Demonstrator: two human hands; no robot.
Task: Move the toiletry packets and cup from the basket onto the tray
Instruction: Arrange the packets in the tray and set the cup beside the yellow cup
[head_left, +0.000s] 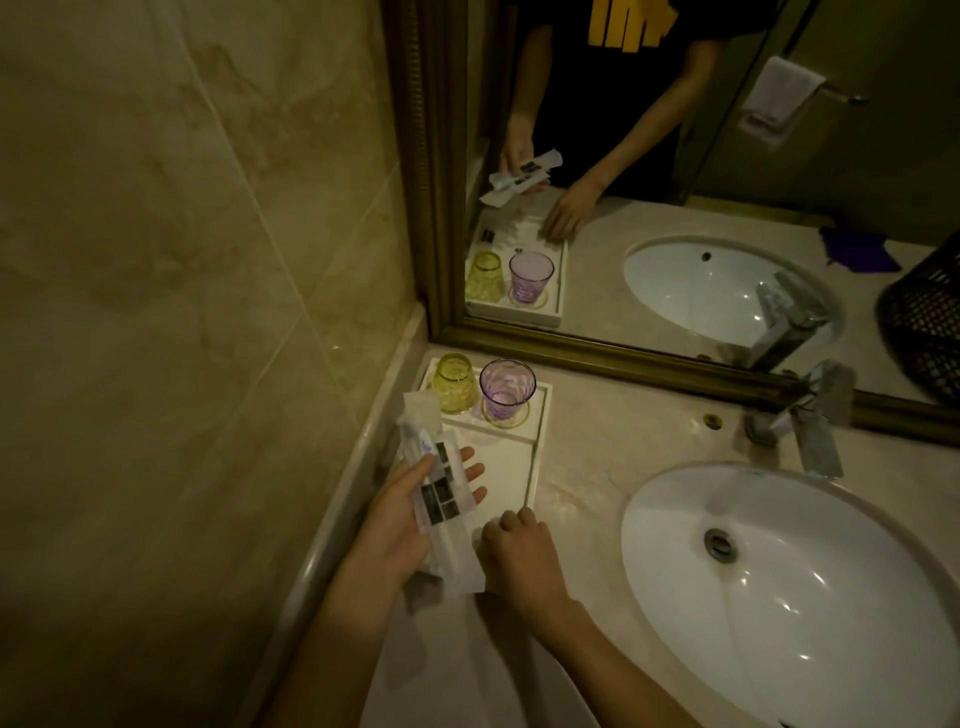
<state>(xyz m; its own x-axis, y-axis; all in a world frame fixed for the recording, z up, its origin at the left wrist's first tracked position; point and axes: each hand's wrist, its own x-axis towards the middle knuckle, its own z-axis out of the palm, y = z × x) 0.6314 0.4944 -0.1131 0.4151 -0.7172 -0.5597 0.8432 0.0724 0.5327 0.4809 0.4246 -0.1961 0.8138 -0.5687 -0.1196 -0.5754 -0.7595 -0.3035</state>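
A white rectangular tray (532, 470) lies on the counter left of the sink. At its far end stand a yellow cup (456, 383), upside down, and a purple cup (505, 389), upright. My left hand (400, 519) holds a bundle of long white toiletry packets (439, 499) with dark labels above the tray's left side. My right hand (519, 553) rests with curled fingers on the tray's near right corner; whether it holds anything is hidden. The basket shows only as a reflection (924, 322) at the mirror's right edge.
An oval white sink (779, 582) fills the right of the marble counter (587, 447), with a chrome faucet (810, 421) behind it. A gold-framed mirror (623, 156) backs the counter. A tiled wall (182, 260) closes the left side.
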